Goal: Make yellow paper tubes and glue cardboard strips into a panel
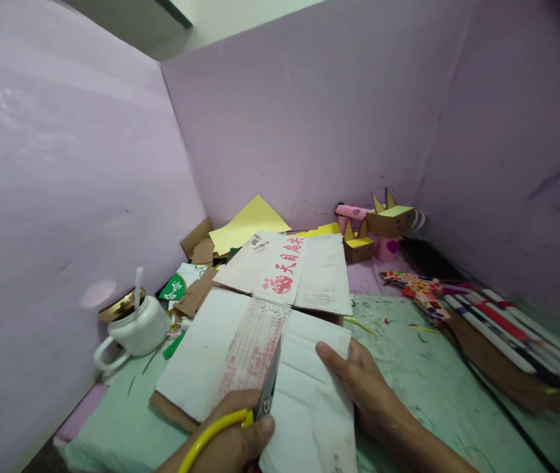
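Observation:
A flattened cardboard box (pixel 317 387), white outside with red print and brown at its edges, lies across the middle. My left hand (pixel 235 433) is closed on yellow-handled scissors (pixel 266 402). The blades point away from me along the line between the two near flaps, by a strip of clear tape. How far apart the blades are, I cannot tell. My right hand (pixel 369 387) grips the right edge of the near right flap, thumb on top and the other fingers mostly hidden beneath.
At left stands a white mug (pixel 139 328) with a straw and gold lid. Yellow paper (pixel 248 226) and cardboard scraps lie behind. Small cardboard animal figures (pixel 391 223) stand back right. Several markers (pixel 490 332) and a black cable (pixel 497 401) lie right. Lilac walls (pixel 304 118) enclose the table.

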Demonstrator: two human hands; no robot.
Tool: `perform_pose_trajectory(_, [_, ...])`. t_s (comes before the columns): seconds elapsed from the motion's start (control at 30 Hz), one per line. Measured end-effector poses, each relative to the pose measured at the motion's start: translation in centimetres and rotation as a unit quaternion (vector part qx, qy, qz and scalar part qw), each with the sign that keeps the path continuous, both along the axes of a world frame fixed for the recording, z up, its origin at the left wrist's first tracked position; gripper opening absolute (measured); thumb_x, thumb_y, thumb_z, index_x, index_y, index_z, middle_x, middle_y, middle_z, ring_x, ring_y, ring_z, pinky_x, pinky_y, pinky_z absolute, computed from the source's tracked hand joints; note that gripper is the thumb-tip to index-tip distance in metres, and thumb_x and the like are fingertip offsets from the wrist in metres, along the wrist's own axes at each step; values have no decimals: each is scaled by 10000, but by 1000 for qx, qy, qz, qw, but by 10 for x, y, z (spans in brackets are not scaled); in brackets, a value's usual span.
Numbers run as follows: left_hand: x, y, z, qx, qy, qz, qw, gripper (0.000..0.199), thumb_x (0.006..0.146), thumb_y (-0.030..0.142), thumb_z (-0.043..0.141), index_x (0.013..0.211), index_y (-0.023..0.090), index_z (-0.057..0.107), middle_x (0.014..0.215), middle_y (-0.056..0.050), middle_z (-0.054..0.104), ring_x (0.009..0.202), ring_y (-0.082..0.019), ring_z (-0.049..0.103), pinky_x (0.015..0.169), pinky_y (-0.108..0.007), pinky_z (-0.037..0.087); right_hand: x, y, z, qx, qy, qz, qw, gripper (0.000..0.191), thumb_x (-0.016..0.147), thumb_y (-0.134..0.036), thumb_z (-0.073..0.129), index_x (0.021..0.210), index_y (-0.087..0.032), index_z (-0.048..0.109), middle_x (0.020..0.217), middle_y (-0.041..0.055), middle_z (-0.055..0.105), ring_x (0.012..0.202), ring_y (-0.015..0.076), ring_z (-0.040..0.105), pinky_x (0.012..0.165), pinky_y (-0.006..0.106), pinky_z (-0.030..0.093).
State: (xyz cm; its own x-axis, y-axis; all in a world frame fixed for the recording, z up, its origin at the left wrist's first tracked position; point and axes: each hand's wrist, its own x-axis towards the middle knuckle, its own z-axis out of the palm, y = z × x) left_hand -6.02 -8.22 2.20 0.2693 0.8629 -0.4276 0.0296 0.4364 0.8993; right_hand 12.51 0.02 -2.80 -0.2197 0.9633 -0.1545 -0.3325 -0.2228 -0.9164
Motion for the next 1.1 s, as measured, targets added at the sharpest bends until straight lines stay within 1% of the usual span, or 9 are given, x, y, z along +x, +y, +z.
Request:
perform_pose_trajectory(0.07, [-2,-3,-2,-8,21,17,1000,334,715,461,660,816,143,649,578,18,526,550,-110,482,532,-210,374,0,0,-2,-2,-3,-6,1000,543,714,-375,696,1167,-104,573,1003,158,707,1017,323,616,910,472,447])
perform_pose_trajectory(0.17, [-2,-5,-2,11,9,39,999,360,692,467,676,855,147,650,667,-5,577,674,-149,531,623,-239,403,0,-1,-2,2,-8,-12,1000,542,717,-378,692,1168,-101,574,1024,162,699,1030,324,608,914,473,445])
perform_pose_trajectory(0.27, [2,-4,1,55,4,12,998,391,671,472,674,873,136,666,717,-32,609,718,-178,531,697,-286,411,1,-2,0,6,-8,-9,1000,524,726,-381,683,1159,-102,584,1044,161,692,1013,325,617,910,474,448])
perform_pose_trajectory(0.4, [9,-1,7,105,19,-32,994,368,651,448,673,832,128,674,691,-34,605,685,-182,524,663,-296,417,2,-2,2,2,0,0,1000,503,726,-367,683,1149,-111,592,1046,156,692,948,316,645,876,466,470])
perform_pose_trajectory(0.53, [10,0,1,129,55,-45,989,437,668,517,640,883,136,651,732,-39,617,698,-189,536,632,-285,427,2,-2,2,-1,4,3,1000,511,713,-376,695,1134,-104,594,1005,155,705,921,320,653,858,469,477])
perform_pose_trajectory(0.7, [5,1,-2,157,85,-70,981,520,730,614,543,945,149,634,820,-58,630,741,-188,536,678,-282,438,1,-1,2,9,-8,0,1000,494,716,-381,690,1111,-99,595,1012,160,701,937,322,647,867,472,468])
perform_pose_trajectory(0.83, [0,0,10,136,44,-80,986,502,764,618,510,886,149,638,694,-18,563,602,-120,462,685,-267,418,0,0,1,9,-6,-4,1000,502,727,-383,680,1135,-107,586,963,140,717,948,315,647,894,468,454])
perform_pose_trajectory(0.97, [-1,4,23,58,35,-86,994,436,770,572,543,885,158,616,592,24,484,482,-80,366,527,-218,354,2,0,-3,18,-25,-8,999,501,717,-395,688,1118,-107,601,911,136,728,989,338,627,896,485,451])
perform_pose_trajectory(1.1, [5,17,26,52,68,-70,994,421,740,565,572,771,145,598,562,31,476,494,-95,405,491,-215,333,3,3,-8,44,-55,-16,997,490,699,-432,691,1052,-99,623,1004,164,705,1019,356,609,912,501,436])
